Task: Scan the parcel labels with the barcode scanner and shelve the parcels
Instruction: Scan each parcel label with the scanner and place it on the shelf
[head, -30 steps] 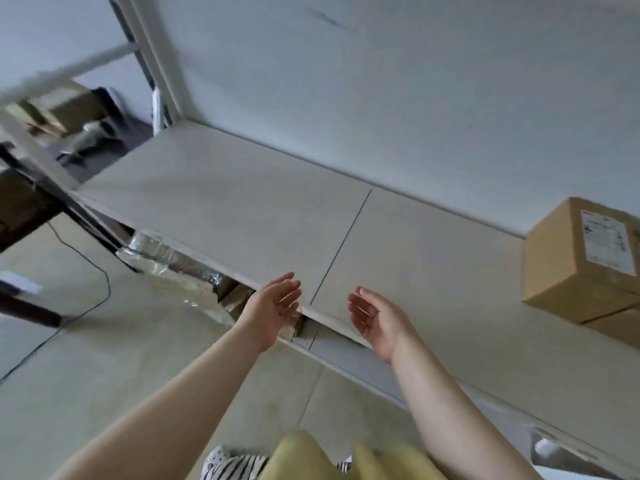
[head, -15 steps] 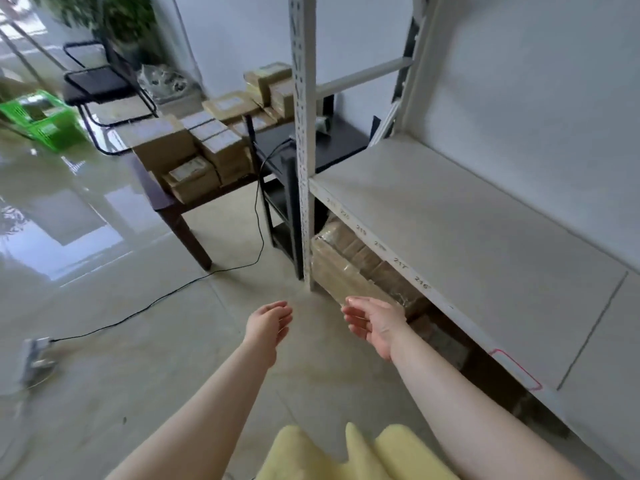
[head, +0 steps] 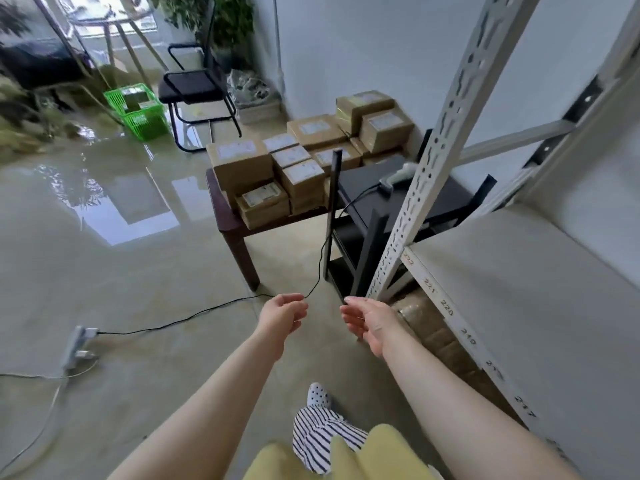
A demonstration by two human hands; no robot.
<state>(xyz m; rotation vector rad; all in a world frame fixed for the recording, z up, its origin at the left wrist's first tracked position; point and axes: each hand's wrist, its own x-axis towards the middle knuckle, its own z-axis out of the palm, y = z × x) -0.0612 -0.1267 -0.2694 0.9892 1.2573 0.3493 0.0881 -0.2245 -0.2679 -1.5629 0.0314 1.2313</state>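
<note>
Several brown cardboard parcels [head: 304, 157] with white labels are stacked on a low dark-red table [head: 230, 220] ahead of me. A grey barcode scanner [head: 398, 176] lies on a black stand [head: 408, 199] beside the parcels, its black cable [head: 322, 258] trailing down to the floor. My left hand [head: 282, 315] and my right hand [head: 369, 322] are held out in front of me above the floor, palms facing each other, fingers relaxed, holding nothing. The pale shelf board [head: 536, 299] of the white metal rack [head: 433, 147] lies to my right.
The cable runs across the glossy floor to a power strip [head: 78, 344] at the left. A black chair [head: 197, 88] and a green basket [head: 136, 110] stand at the back. More wrapped boxes [head: 436, 334] sit under the shelf board.
My view has swung left from the shelf toward the table with parcels and the scanner. Both hands stay empty and have come away from the shelf edge.
</note>
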